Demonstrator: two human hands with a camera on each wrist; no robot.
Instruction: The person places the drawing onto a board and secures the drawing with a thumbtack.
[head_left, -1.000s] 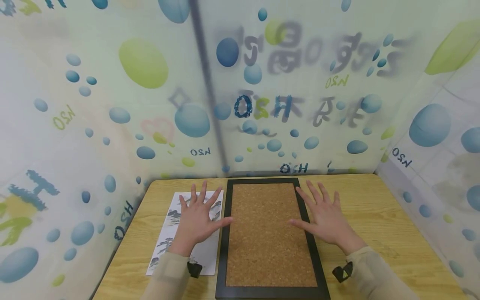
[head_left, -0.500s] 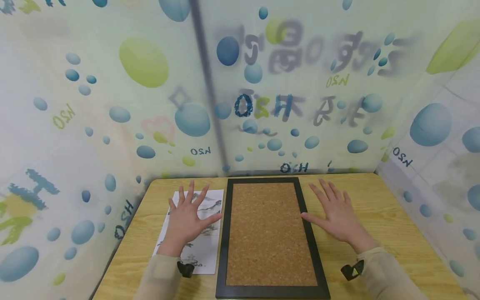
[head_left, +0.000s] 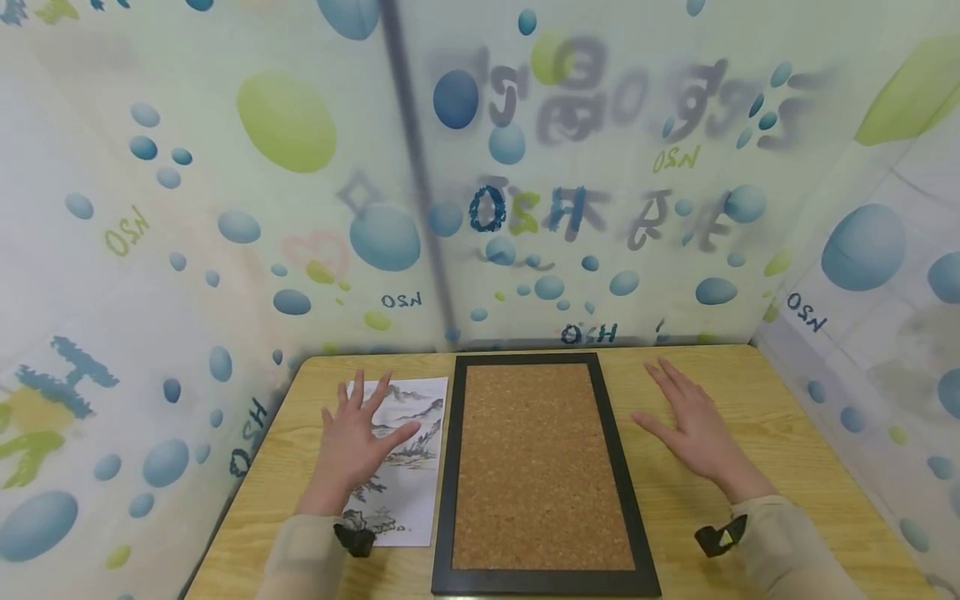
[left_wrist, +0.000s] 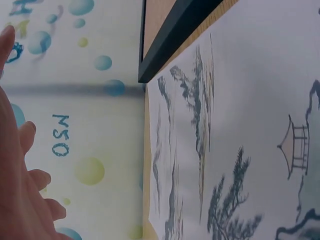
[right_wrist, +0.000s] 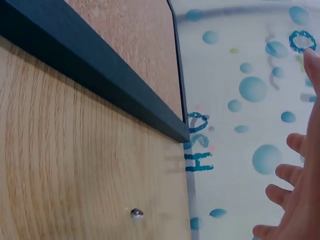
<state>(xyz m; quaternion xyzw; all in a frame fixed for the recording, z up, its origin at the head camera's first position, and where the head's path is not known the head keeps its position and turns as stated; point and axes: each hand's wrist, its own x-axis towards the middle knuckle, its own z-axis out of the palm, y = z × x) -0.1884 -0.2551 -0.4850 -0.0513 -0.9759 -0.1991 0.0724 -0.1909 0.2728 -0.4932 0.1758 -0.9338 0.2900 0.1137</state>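
Observation:
A cork board (head_left: 540, 467) in a black frame (head_left: 446, 500) lies in the middle of the wooden table. To its left lies a sheet of paper (head_left: 412, 500) with an ink landscape; the left wrist view shows a small pavilion and pine branches on it. My left hand (head_left: 351, 446), fingers spread and holding nothing, hovers over the sheet's left part and hides some of it. My right hand (head_left: 697, 429) is over the table to the right of the frame, fingers extended, also holding nothing. Both wrist views show the fingers apart from the board and paper.
The wooden table (head_left: 750, 400) ends at a patterned curtain (head_left: 637, 167) behind it, with more curtain at both sides. A small shiny metal dot (right_wrist: 136, 214) sits on the tabletop right of the frame. Black wrist mounts (head_left: 355, 540) are on both sleeves.
My hands have moved apart: the left one leftward across the paper, the right one rightward off the frame. The board and the paper have stayed in place.

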